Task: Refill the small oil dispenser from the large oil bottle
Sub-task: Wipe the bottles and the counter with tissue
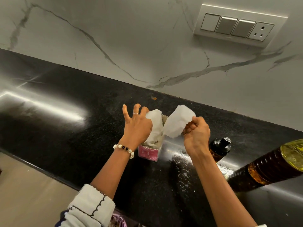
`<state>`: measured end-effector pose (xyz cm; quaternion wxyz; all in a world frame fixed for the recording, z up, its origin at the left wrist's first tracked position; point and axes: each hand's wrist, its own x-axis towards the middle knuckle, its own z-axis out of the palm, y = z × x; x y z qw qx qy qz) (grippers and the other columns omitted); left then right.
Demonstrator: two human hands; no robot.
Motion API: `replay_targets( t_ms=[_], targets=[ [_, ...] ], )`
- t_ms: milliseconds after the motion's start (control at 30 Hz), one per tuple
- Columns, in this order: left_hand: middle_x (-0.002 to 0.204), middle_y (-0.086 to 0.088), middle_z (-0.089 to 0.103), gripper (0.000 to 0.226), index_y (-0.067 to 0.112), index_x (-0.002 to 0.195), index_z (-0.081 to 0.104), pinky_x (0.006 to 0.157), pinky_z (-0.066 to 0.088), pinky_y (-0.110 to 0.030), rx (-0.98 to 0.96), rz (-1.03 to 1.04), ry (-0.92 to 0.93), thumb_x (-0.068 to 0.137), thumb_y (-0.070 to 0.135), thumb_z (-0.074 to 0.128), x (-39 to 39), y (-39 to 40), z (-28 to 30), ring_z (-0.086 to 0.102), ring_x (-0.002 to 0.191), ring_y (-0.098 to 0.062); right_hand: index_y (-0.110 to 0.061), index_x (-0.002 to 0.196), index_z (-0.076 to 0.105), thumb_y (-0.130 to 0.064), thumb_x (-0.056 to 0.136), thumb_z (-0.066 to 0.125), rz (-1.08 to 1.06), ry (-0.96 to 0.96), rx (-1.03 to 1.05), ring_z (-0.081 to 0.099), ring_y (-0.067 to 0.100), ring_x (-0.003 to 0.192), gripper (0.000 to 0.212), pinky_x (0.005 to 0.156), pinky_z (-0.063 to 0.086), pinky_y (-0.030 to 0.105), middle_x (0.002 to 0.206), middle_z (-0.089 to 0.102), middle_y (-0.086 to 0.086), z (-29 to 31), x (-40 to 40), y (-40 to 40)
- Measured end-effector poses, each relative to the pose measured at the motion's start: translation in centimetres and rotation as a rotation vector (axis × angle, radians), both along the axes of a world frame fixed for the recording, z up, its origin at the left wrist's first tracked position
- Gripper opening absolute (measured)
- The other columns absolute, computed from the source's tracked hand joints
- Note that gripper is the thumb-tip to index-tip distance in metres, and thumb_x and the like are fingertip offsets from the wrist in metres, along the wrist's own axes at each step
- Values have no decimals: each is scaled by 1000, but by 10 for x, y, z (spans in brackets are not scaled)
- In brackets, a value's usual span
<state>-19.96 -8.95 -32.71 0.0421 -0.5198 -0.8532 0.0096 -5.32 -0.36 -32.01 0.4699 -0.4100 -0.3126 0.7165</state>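
Currently logged – one moment, head view.

Item 1: right hand [196,134], grip pinched on a crumpled white tissue [177,122], held above the bench.
Item 2: left hand [136,124], fingers spread, thumb side against a second tissue [155,123] standing up out of the pink tissue box [148,152]; whether it pinched that sheet – cannot tell.
Item 3: small oil dispenser [219,149], dark cap on, amber oil inside, stood on the bench just right of the right wrist, partly hidden by it.
Item 4: large oil bottle [268,166], ribbed, amber oil, yellow top, at the frame's right edge near the dispenser. Neither hand touched either vessel.

Step in hand, by judgement: tissue prep for wiping, prob. a clean-up or a guard vs. drips; no pouring was under way. Next move would call for freeing at least one hand, then uncapping the dispenser w/ a steady hold on the heavy bottle.

Surface: black speckled stone bench [65,112], glossy, w/ pale smears and specks near the dispenser. Room: white veined marble wall [114,38], switch plate [237,27] w/ socket at upper right.
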Motion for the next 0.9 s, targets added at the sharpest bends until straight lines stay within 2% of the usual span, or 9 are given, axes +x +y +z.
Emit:
replay_targets(
  t_ms=[100, 300, 433, 533, 633, 700, 767, 833, 900],
  targets=[
    [145, 6, 32, 36, 41, 96, 72, 110, -4, -65, 110, 21, -176, 86, 10, 56, 6, 2, 1, 13, 139, -26, -22, 62, 37, -16, 89, 42, -33, 144, -72, 33, 6, 51, 29, 54, 31, 22, 52, 33, -8, 4, 13, 5],
    [140, 10, 41, 27, 43, 108, 67, 113, 9, -56, 262, -90, -329, 95, 25, 53, 36, 16, 14, 21, 134, -21, -21, 79, 52, -25, 93, 39, 29, 231, -102, 50, 12, 71, 20, 69, 40, 31, 73, 54, -3, 18, 52, 3],
    [125, 3, 61, 31, 23, 120, 66, 103, 43, -42, 602, -204, -948, 93, 35, 57, 82, 28, 41, 51, 119, -14, -17, 94, 61, -30, 95, 38, 46, 244, -59, 61, 16, 70, 26, 63, 50, 30, 79, 65, 1, 36, 93, 2],
    [121, -2, 66, 59, 17, 134, 51, 90, 54, -32, 454, -214, -1467, 83, 44, 59, 129, 35, 63, 64, 107, -14, -17, 103, 63, -34, 96, 41, 108, 237, -26, 64, 17, 71, 29, 64, 53, 32, 81, 68, 3, 47, 133, 5],
    [102, -5, 71, 45, 15, 128, 55, 71, 59, -28, 380, -144, -1764, 85, 24, 65, 176, 46, 75, 70, 87, -18, -13, 112, 61, -34, 97, 42, 144, 203, 30, 64, 22, 79, 32, 82, 52, 43, 86, 67, 7, 58, 178, 9],
    [97, -12, 72, 35, 9, 118, 64, 74, 58, -33, 383, -140, -1810, 84, 14, 68, 203, 53, 78, 68, 83, -24, -10, 112, 61, -30, 97, 44, 123, 148, 79, 66, 24, 80, 30, 82, 53, 45, 85, 68, 9, 64, 205, 11],
    [99, -15, 73, 29, 6, 109, 70, 86, 55, -45, 373, -198, -1755, 81, 14, 70, 229, 60, 78, 68, 89, -33, -10, 103, 62, -28, 97, 46, 91, 89, 117, 67, 24, 74, 25, 73, 56, 41, 82, 68, 9, 67, 232, 12],
    [99, -13, 74, 35, 7, 109, 70, 88, 54, -49, 345, -235, -1739, 77, 22, 70, 253, 66, 80, 69, 89, -28, -10, 99, 60, -27, 96, 47, 70, 69, 148, 66, 23, 72, 22, 71, 55, 39, 80, 67, 10, 70, 255, 13],
    [103, -8, 73, 44, 12, 116, 66, 82, 57, -43, 269, -274, -1735, 76, 29, 68, 280, 72, 83, 70, 91, -20, -9, 104, 62, -27, 95, 45, 77, 92, 148, 65, 23, 77, 26, 79, 52, 41, 83, 66, 10, 72, 278, 14]
  ],
)
